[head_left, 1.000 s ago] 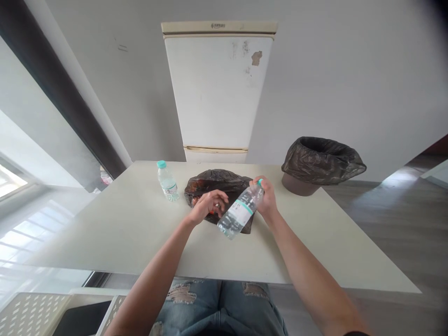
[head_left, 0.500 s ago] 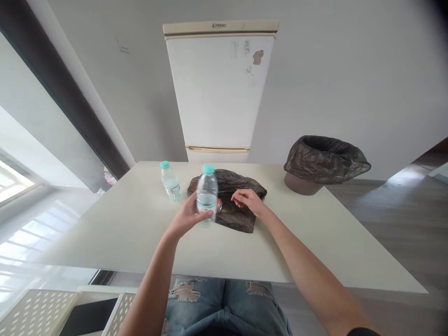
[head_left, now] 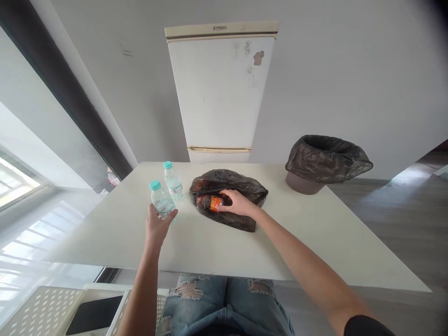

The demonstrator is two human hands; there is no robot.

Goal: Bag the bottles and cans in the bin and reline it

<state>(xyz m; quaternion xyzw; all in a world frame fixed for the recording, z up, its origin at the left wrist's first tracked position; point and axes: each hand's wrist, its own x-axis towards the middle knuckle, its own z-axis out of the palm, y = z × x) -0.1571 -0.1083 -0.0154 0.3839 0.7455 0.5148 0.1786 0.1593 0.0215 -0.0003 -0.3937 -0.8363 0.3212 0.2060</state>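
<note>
My left hand [head_left: 158,224] is wrapped round a clear plastic water bottle [head_left: 161,201] with a turquoise cap, upright at the left of the table. A second bottle [head_left: 173,183] of the same kind stands just behind it. A dark plastic bag [head_left: 241,221] lies crumpled mid-table with its mouth toward the front. From that mouth an orange-red drink can [head_left: 216,204] sticks out on its side, partly covered by the film. My right hand [head_left: 238,203] reaches over the bag, thumb and fingers closed about the can's right end.
A brown bin [head_left: 303,183] lined with a dark bag stands at the table's far right corner. Behind the white table [head_left: 315,242] is a fridge [head_left: 220,93]. A white basket [head_left: 59,303] holding a dark flat item is at lower left.
My left hand has carried its bottle left, from in front of the bag to beside the other bottle. My right hand has moved left onto the can, which now shows more.
</note>
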